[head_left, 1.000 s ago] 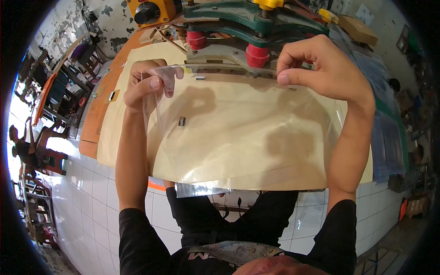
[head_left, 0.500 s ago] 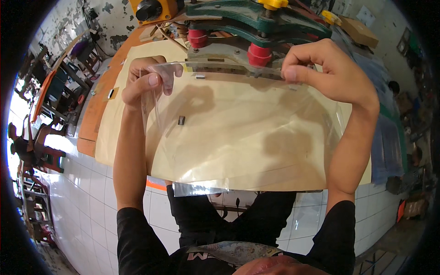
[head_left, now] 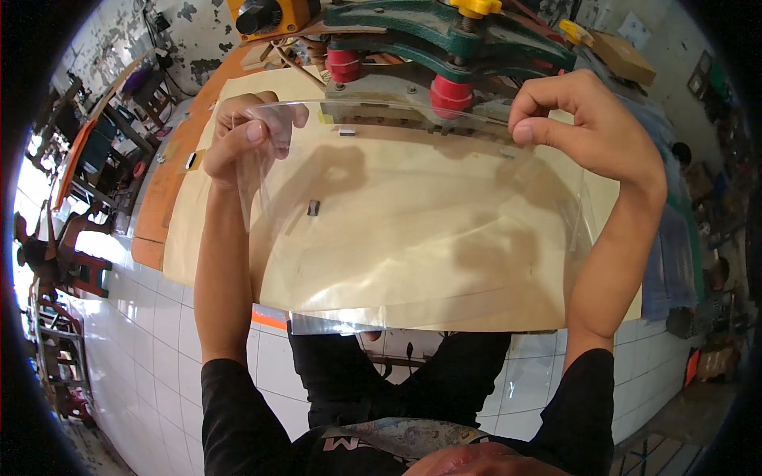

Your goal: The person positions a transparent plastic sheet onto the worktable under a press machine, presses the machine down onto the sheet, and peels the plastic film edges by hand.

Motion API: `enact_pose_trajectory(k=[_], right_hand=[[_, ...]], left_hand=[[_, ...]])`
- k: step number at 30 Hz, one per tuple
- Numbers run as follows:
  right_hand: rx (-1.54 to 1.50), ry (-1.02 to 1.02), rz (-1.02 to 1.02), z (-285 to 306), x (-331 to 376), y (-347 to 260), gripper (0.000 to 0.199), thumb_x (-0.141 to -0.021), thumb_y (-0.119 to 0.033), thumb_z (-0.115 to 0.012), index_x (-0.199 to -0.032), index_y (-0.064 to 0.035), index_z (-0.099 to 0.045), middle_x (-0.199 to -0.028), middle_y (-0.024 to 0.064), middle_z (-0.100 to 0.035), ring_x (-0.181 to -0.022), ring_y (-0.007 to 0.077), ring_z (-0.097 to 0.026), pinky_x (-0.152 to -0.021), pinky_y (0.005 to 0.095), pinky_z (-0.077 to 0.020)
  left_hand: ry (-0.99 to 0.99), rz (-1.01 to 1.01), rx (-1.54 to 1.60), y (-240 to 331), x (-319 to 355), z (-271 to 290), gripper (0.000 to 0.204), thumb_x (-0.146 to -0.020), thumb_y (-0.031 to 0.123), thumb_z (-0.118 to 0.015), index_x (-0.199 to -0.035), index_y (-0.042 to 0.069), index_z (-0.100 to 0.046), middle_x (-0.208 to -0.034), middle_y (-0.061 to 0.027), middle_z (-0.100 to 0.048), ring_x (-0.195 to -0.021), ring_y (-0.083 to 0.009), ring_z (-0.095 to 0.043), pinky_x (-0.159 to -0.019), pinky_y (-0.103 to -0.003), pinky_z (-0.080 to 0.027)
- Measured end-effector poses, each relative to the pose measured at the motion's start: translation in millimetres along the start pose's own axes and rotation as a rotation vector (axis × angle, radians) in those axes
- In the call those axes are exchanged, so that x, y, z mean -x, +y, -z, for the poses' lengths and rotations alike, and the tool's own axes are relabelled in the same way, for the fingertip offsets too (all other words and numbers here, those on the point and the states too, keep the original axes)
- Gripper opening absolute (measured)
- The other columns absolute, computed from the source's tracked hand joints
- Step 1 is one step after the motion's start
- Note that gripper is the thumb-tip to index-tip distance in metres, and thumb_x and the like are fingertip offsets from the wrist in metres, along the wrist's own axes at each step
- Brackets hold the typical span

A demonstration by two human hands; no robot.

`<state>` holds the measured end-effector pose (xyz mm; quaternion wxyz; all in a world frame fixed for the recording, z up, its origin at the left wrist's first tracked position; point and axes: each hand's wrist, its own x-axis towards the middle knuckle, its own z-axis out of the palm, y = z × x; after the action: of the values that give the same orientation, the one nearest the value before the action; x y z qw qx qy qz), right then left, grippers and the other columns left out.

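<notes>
A clear plastic sheet (head_left: 405, 198) stretches between my hands, its far edge lifted above the table. At its far left corner my left hand (head_left: 250, 139) pinches it, with the fingers partly showing through the film. My right hand (head_left: 575, 131) grips the far right part of the edge between thumb and forefinger. Below lies a cream-coloured covering (head_left: 198, 214) over the tabletop. A small dark block (head_left: 313, 208) is on it, seen through the sheet, and a small light-topped block (head_left: 347, 132) is farther back. The sheet's near edge hangs past the table's front.
Just beyond the sheet stands a green metal press (head_left: 413, 47) with red cylinders (head_left: 451, 97) and a yellow knob (head_left: 476, 6). An orange machine (head_left: 274, 16) is at the back left. A cardboard box (head_left: 623, 55) and bluish plastic sheets (head_left: 671, 246) lie to the right.
Both hands have spread slightly apart, left hand leftward and right hand rightward, still holding the plastic sheet. The sheet's far edge looks more stretched out and has shifted slightly.
</notes>
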<state>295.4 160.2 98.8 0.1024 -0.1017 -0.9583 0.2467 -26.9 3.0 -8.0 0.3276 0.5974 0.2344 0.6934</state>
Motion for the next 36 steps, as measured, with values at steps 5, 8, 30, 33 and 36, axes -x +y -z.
enact_pose_trajectory(k=[5, 8, 30, 33, 36], right_hand=[[-0.077, 0.015, 0.0, -1, 2, 1, 0.012, -0.087, -0.009, -0.061, -0.083, 0.0026, -0.061, -0.068, -0.0009, -0.056, -0.065, 0.0052, -0.048, -0.059, 0.0224, -0.0411], [-0.074, 0.007, -0.001, -1, 2, 2, 0.012, -0.088, -0.009, -0.061, -0.085, 0.0024, -0.061, -0.07, -0.0007, -0.056, -0.066, 0.005, -0.048, -0.06, 0.0225, -0.041], [0.124, 0.006, 0.0, -7, -6, -3, 0.012, -0.076, -0.007, -0.068, -0.084, 0.0, -0.063, -0.072, 0.0053, -0.065, -0.068, 0.0124, -0.061, -0.062, 0.0266, -0.046], [0.153, 0.021, -0.033, -7, -5, 0, 0.012, -0.074, -0.007, -0.067, -0.081, 0.0021, -0.062, -0.069, 0.0088, -0.064, -0.064, 0.0148, -0.06, -0.059, 0.028, -0.0459], [0.156, 0.041, -0.019, -4, -2, -1, 0.013, -0.073, -0.005, -0.065, -0.081, 0.0049, -0.063, -0.067, 0.0122, -0.063, -0.061, 0.0167, -0.059, -0.058, 0.029, -0.0465]], left_hand=[[0.01, -0.006, -0.002, 0, 0, 0, 0.021, -0.073, 0.021, -0.064, -0.066, 0.002, -0.059, -0.056, -0.009, -0.049, -0.05, -0.0176, -0.045, -0.075, -0.038, -0.038], [0.009, -0.002, -0.011, -1, 0, 0, 0.022, -0.073, 0.021, -0.064, -0.065, 0.002, -0.058, -0.055, -0.0089, -0.048, -0.05, -0.0178, -0.044, -0.075, -0.038, -0.038], [0.001, -0.043, 0.066, -4, 0, 4, 0.018, -0.074, 0.019, -0.063, -0.066, 0.004, -0.057, -0.057, -0.0075, -0.05, -0.05, -0.0167, -0.045, -0.075, -0.039, -0.037], [0.004, -0.052, 0.085, -4, -1, 5, 0.018, -0.074, 0.019, -0.062, -0.065, 0.005, -0.056, -0.057, -0.007, -0.05, -0.049, -0.0161, -0.045, -0.076, -0.039, -0.037], [0.016, -0.048, 0.093, -3, -2, 5, 0.018, -0.075, 0.02, -0.062, -0.065, 0.006, -0.056, -0.056, -0.0065, -0.05, -0.049, -0.015, -0.045, -0.076, -0.039, -0.037]])
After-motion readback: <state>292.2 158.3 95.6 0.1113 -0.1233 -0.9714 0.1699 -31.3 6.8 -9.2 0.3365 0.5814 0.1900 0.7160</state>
